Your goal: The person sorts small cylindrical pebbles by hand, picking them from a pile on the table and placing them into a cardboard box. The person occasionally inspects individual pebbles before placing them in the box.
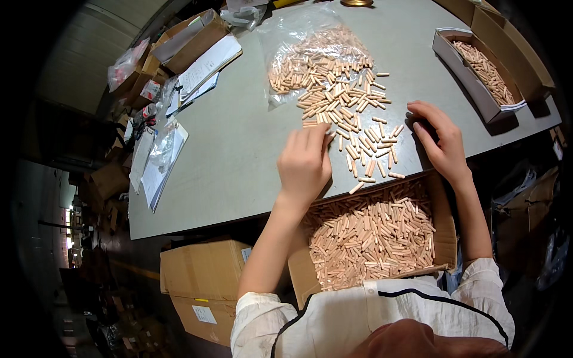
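Observation:
Small wooden dowels (371, 143) lie scattered on the table between my hands, running back to a heap at the mouth of a clear plastic bag (280, 33). My left hand (303, 158) rests at the left edge of the scattered dowels, its fingers curled together. Whatever its fingertips may hold is hidden. On the right side, my right hand (443, 143) is beside the dowels with thumb and forefinger apart, holding nothing. Below the table edge, between my forearms, a cardboard box (443, 230) holds a mass of similar dowels.
An open long carton (450, 56) of dowels stands at the far right. Papers on clipboards (164, 161) and open cardboard boxes (191, 45) line the table's left side. A closed carton (203, 271) sits below the table at left. A brass-coloured round object (357, 2) is at the far edge.

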